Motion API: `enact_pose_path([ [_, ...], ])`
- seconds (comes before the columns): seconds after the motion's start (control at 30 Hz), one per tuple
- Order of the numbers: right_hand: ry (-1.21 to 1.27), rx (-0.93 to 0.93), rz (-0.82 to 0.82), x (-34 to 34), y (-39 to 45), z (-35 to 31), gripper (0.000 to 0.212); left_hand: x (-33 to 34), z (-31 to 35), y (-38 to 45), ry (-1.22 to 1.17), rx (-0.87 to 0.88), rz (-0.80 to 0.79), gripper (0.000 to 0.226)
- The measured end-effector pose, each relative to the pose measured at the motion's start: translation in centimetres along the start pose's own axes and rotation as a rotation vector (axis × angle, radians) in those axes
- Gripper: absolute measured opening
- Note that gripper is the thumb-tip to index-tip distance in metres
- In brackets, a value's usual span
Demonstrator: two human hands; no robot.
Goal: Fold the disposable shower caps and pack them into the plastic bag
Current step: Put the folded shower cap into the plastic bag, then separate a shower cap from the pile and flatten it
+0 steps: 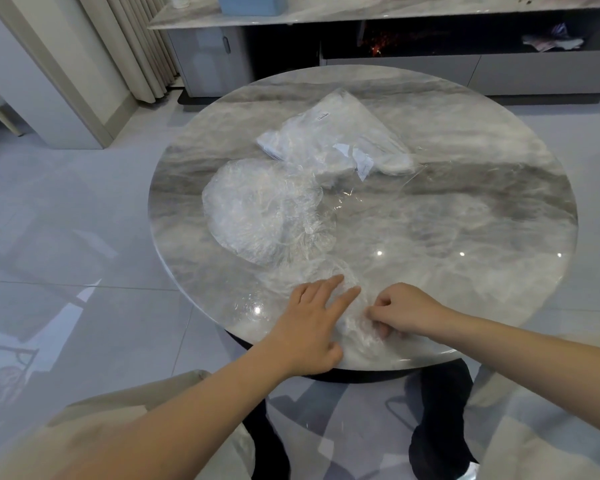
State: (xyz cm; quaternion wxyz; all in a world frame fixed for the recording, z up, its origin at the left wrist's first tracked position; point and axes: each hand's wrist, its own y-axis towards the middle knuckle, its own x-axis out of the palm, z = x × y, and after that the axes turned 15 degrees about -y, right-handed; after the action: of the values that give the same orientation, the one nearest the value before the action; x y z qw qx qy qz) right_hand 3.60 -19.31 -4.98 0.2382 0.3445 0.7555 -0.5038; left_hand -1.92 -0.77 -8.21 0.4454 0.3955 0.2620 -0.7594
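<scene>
A clear, crinkled shower cap (352, 318) lies at the near edge of the round marble table (465, 220). My left hand (309, 323) lies flat on its left part with straight fingers. My right hand (400, 311) pinches the cap's right part with curled fingers. A pile of spread-out clear shower caps (260, 209) sits left of the table's middle. Behind the pile lies the clear plastic bag (343, 136) with white folded items inside and a white label.
A low grey TV cabinet (430, 64) stands beyond the table. Beige curtains (129, 39) hang at the far left. Glossy tiled floor surrounds the table, and my knees show below its near edge.
</scene>
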Motion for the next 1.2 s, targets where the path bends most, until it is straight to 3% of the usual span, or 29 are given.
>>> enact_pose_path([
  [0.13,0.15,-0.028,-0.087,0.0,-0.9,-0.7,0.026,0.2,-0.1,-0.1,-0.004,-0.048,-0.094,0.08],
  [0.23,0.148,-0.052,-0.094,-0.4,-1.0,-0.7,0.028,0.1,-0.2,-0.2,-0.023,-0.043,-0.071,0.062],
  [0.33,-0.093,-0.151,0.175,-0.6,-0.4,0.0,0.017,0.4,-0.4,-0.6,-0.191,-0.032,-0.029,0.049],
  [0.4,-0.114,-0.29,0.297,-1.0,-0.3,0.1,0.005,0.6,-0.6,-1.0,-0.328,-0.031,-0.022,0.046],
  [0.5,-0.173,-0.536,0.137,-1.3,0.2,0.2,0.045,0.2,0.0,-1.7,-0.522,-0.04,0.013,0.036],
  [0.57,-0.243,-0.584,-0.002,-1.0,0.6,0.4,0.056,-0.4,0.5,-2.2,-0.643,-0.141,0.056,0.032],
  [0.63,-0.295,-0.558,-0.075,-0.6,0.8,0.7,0.053,-0.6,0.5,-2.3,-0.787,-0.282,0.086,0.035],
  [0.73,-0.394,-0.587,-0.001,-0.1,1.3,0.6,0.037,-0.7,0.3,-2.3,-0.907,-0.43,0.266,0.038],
  [0.83,-0.428,-0.563,0.116,0.4,2.0,0.3,0.024,-0.9,0.3,-1.8,-0.948,-0.561,0.429,0.05],
  [0.9,-0.364,-0.514,0.155,1.0,2.2,0.3,0.033,-0.8,0.0,-1.4,-0.928,-0.61,0.483,0.05],
  [1.0,-0.327,-0.447,0.202,1.6,2.3,0.0,0.043,-0.9,-0.8,-0.9,-0.884,-0.653,0.493,0.042],
  [1.2,-0.314,-0.369,0.21,2.0,2.4,-1.0,0.05,-1.2,-2.1,-0.4,-0.576,-0.656,0.466,0.026],
])
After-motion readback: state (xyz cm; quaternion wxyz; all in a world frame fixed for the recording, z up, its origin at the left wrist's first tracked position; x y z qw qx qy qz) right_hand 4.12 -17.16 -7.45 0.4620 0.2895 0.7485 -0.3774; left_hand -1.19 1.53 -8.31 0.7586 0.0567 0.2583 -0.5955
